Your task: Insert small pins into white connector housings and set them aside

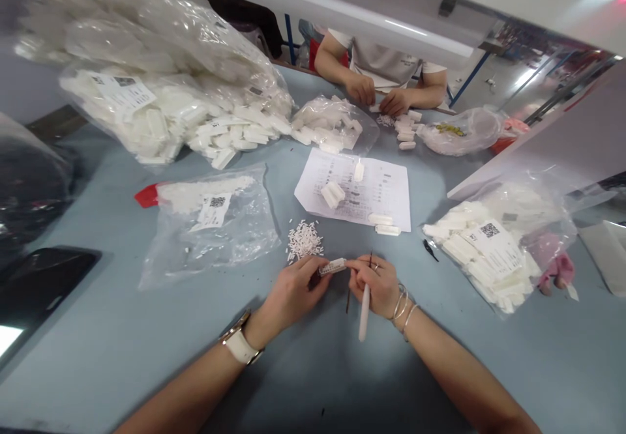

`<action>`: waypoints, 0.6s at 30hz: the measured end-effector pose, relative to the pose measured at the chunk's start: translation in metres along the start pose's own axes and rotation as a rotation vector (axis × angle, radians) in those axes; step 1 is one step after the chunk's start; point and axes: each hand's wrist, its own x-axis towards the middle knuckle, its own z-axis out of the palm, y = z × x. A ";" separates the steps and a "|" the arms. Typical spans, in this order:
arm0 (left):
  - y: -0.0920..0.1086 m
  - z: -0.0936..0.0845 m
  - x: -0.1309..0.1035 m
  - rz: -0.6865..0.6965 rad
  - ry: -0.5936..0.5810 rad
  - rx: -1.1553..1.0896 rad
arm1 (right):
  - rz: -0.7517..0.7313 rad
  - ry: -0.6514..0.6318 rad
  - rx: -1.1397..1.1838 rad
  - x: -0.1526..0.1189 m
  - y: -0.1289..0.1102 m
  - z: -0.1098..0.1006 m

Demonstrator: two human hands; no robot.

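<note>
Between the fingers of my left hand [299, 290] is a small white block [333, 266] with a row of marks or openings on its face. My right hand [375, 283] is closed around a white-handled tool [364, 313], and its index fingertip touches the block's right end. A thin dark rod also shows by the right hand. Just beyond my left hand lies a pile of tiny white pieces [304, 241]. More white blocks [333, 195] rest on a printed sheet [352, 211] farther forward.
Bags of white parts lie at the back left [161, 108] and right [489, 245]. A flat clear bag [215, 238] is left of the pile. A black device [46, 290] sits at far left. Across the table, another person's hands [376, 95] handle similar parts. A shelf hangs above.
</note>
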 end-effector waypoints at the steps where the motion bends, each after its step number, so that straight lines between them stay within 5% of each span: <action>1: 0.000 0.000 0.000 0.000 0.001 -0.001 | 0.014 0.013 0.015 0.000 0.001 0.000; 12: 0.001 -0.001 0.000 0.025 -0.003 0.021 | -0.057 -0.130 -0.116 0.004 -0.003 -0.003; 18: -0.001 0.000 0.000 0.030 -0.012 0.004 | 0.326 0.022 0.238 0.002 -0.003 -0.001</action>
